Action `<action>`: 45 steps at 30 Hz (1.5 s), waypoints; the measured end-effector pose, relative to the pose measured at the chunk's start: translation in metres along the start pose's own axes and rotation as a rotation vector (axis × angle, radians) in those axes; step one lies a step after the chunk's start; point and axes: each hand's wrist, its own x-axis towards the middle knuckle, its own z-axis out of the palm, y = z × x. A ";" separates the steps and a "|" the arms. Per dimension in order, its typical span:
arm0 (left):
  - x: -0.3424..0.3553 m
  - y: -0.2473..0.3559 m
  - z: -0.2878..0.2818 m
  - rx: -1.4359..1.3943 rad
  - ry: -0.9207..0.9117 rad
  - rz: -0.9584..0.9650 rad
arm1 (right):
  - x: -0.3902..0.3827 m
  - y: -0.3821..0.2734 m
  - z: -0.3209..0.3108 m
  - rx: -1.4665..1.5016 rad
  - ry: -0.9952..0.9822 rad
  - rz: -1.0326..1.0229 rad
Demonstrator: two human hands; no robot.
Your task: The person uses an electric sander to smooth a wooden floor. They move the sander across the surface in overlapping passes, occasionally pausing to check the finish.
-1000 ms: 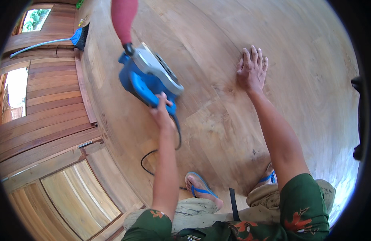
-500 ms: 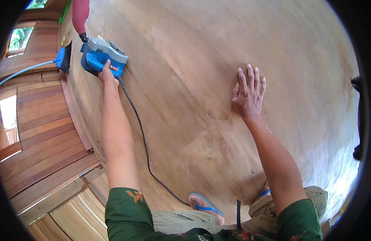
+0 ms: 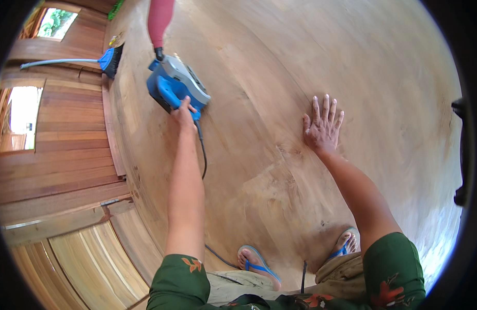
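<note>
Left hand [image 3: 185,115] grips the sander [image 3: 188,77] by its handle [image 3: 168,93], probably for control; right hand [image 3: 323,130] lies spread on wood [image 3: 264,67], perhaps bracing.

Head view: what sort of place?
Probably a room in a wooden building: plank wall with a window onto greenery, broad wooden floor, and a blue sander in the left hand.

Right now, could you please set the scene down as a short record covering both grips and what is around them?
Left grip: closed on the handle of a blue-and-grey power tool
Right grip: open, palm down on the wooden floor
Red bag: attached to the tool's far end
Cord: leaves the tool near the left grip
Broom: blue, by the wooden wall
</note>
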 end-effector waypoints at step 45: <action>-0.001 0.071 0.113 -0.169 -0.014 -0.154 | 0.149 0.089 -0.046 0.149 0.187 -0.487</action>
